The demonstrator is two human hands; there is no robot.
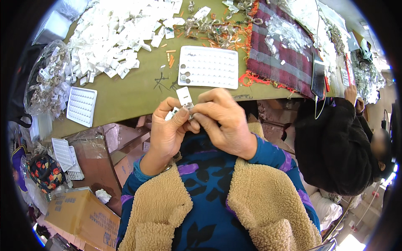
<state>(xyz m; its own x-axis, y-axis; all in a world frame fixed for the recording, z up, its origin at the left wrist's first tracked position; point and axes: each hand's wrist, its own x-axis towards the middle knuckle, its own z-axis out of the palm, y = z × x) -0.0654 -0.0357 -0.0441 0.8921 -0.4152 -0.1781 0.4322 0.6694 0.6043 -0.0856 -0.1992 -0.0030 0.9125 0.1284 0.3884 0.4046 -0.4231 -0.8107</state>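
Note:
Over the table's near edge, my left hand pinches a small white plastic case between thumb and fingers. One flat white piece of it sticks up. Against the case's lower end my right hand presses its closed thumb and fingertips; what lies between them is too small to make out. Just beyond the hands is a white tray with rows of round wells. A few silvery button cells sit in its left column. To the far left spreads a large heap of white plastic cases.
Metal key rings and orange strips lie behind the tray. A plaid cloth bears clear plastic pieces, with a phone beside it. Another white tray lies left. A co-worker in black sits right. A cardboard box stands lower left.

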